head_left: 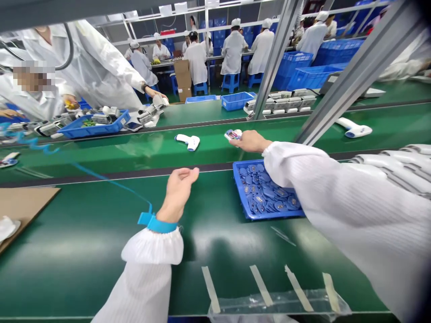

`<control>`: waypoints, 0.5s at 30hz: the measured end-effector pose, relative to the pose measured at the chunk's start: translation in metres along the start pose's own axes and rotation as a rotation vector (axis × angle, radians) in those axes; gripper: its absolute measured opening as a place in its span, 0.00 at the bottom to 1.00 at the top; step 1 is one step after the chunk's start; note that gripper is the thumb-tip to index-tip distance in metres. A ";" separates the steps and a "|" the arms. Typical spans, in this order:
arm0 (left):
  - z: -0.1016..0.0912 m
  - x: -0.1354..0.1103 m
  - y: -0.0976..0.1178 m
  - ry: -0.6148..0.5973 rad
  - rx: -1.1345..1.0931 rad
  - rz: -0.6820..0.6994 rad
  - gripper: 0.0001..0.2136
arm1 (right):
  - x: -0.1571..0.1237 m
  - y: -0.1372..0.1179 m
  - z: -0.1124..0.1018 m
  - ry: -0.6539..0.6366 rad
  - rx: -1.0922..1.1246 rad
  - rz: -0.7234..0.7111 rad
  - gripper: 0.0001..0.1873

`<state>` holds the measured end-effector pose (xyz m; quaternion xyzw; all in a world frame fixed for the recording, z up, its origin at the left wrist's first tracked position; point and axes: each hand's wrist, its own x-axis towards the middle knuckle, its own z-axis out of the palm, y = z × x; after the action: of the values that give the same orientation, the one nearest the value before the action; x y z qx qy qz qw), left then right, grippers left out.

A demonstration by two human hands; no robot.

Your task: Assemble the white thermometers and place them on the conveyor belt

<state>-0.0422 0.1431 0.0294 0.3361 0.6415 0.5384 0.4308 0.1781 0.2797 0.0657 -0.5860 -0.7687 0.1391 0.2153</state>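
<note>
Just above frame centre, right hand: your right hand (252, 141) is stretched out over the green belt (141, 154), thumb and fingers pinching a white-and-blue part (232, 134). Coloured bits show on its upper side; likely gripped by one end to keep them uncovered. Contact with the belt: cannot tell.
Mid-frame, left hand: your left hand (178, 190) hovers above the green bench (101, 224), fingers loosely curled, no item showing. Whether thumb and fingertips meet is unclear.
Wrist strap: blue band (161, 224) around your left wrist, cord running to the upper left; presumably for grounding.
Blue tray: right of centre, the tray (276, 216) sits under your right sleeve, filled with blue oval pieces (257, 193); probably placed there for easy reach.
White handheld device: one (192, 142) lies on the belt, left of the pinched part, near it.
White housings: lined up (373, 166) at the right edge, perhaps to save space.
Tape strips: four (210, 289) along the bottom, apparently fixing clear plastic (245, 303) to the bench edge.
Co-worker: upper left, a hand (156, 93) rests by grey-and-white parts (150, 113).
</note>
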 end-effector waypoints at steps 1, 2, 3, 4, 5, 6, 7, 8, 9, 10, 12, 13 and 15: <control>0.008 -0.008 0.005 -0.069 -0.043 -0.024 0.19 | -0.014 -0.013 -0.001 -0.033 -0.018 -0.016 0.30; 0.016 -0.016 0.008 -0.131 -0.093 -0.044 0.20 | -0.032 -0.025 0.000 -0.061 -0.029 -0.052 0.27; 0.023 -0.025 0.010 -0.171 -0.139 -0.050 0.21 | -0.056 -0.037 0.002 -0.080 -0.029 -0.096 0.23; 0.027 -0.035 0.010 -0.184 -0.170 -0.040 0.21 | -0.083 -0.046 0.004 -0.080 -0.022 -0.152 0.21; 0.029 -0.045 0.008 -0.178 -0.185 -0.021 0.20 | -0.112 -0.053 0.007 -0.081 -0.009 -0.263 0.20; 0.029 -0.057 0.003 -0.170 -0.180 0.003 0.19 | -0.142 -0.057 0.009 -0.098 0.011 -0.344 0.18; 0.026 -0.069 -0.003 -0.178 -0.149 0.025 0.18 | -0.171 -0.058 0.011 -0.080 0.023 -0.375 0.17; 0.021 -0.081 -0.011 -0.197 -0.092 0.040 0.16 | -0.197 -0.057 0.011 -0.059 0.029 -0.387 0.14; 0.015 -0.094 -0.019 -0.237 -0.018 0.049 0.15 | -0.220 -0.054 0.011 -0.005 0.058 -0.382 0.11; 0.008 -0.106 -0.026 -0.294 0.061 0.056 0.14 | -0.238 -0.050 0.010 0.054 0.092 -0.359 0.09; -0.003 -0.128 -0.038 -0.394 0.206 0.090 0.12 | -0.262 -0.042 0.007 0.154 0.149 -0.322 0.09; -0.006 -0.137 -0.042 -0.424 0.261 0.117 0.11 | -0.269 -0.040 0.007 0.172 0.166 -0.315 0.09; -0.009 -0.152 -0.047 -0.478 0.336 0.190 0.09 | -0.277 -0.039 0.008 0.142 0.178 -0.321 0.08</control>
<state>0.0120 -0.0056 0.0123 0.5782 0.5676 0.3683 0.4558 0.2021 0.0033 0.0305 -0.4429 -0.8198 0.1288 0.3393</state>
